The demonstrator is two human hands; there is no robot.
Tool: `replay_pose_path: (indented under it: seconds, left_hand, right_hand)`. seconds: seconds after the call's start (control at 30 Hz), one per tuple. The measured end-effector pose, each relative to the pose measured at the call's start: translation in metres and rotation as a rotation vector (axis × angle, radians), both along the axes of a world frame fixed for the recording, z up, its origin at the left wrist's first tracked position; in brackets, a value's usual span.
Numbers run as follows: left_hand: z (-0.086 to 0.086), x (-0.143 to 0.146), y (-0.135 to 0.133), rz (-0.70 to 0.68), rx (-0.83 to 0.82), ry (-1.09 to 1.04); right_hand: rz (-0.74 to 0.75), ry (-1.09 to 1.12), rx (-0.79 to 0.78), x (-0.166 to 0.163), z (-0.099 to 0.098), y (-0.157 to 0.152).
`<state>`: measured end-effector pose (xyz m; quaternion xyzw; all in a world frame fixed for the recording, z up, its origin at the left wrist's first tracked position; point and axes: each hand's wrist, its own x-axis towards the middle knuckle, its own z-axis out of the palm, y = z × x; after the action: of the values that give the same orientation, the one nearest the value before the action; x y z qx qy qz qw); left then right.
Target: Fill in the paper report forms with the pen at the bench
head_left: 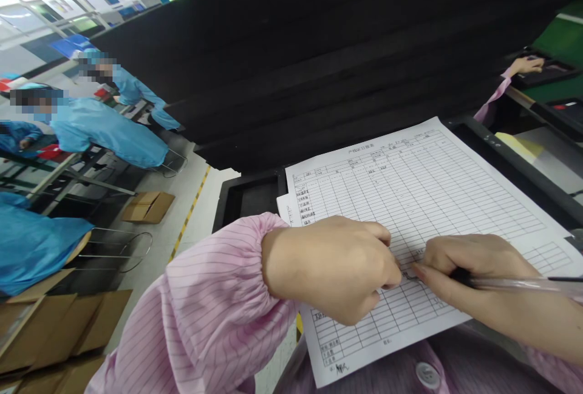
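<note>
We see two bare hands at work over a white paper form printed with a dense black grid [437,200], which lies on a black tray-like surface [252,195] before a tall, dark black panel [319,72]. The right hand [483,266] has its grip closed around a slim pen with a clear plastic barrel [510,283]; the tip is hidden from us behind the fingers. The left hand [337,266], in a gathered pink striped sleeve [218,285], rests with fingers curled on the near half of the form, and we cannot tell whether its grip holds anything.

We judge the sheet's footing the weak point: its near edge reaches out above the wearer's lap, so firm pen pressure there could dent or tear the paper. Should the left hand ease off, the form might skid over the loose white sheet [283,207] that peeks out at its left. The rows are narrow and both hands cover many of them, so an entry could land on the wrong line; a dragging cuff or palm could smear fresh ink.

At far right, we note another person's hand [526,66].
</note>
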<state>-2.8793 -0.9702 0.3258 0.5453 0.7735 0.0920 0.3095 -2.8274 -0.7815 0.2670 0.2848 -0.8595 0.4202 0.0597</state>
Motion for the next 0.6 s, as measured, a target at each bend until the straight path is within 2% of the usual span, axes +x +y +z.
replay_pose_path:
  seconds: [0.6]
  left_hand:
    - [0.0003, -0.0008, -0.0003, -0.003, -0.018, -0.012]
  right_hand:
    - [-0.013, -0.025, 0.008, 0.0007, 0.0022, -0.0003]
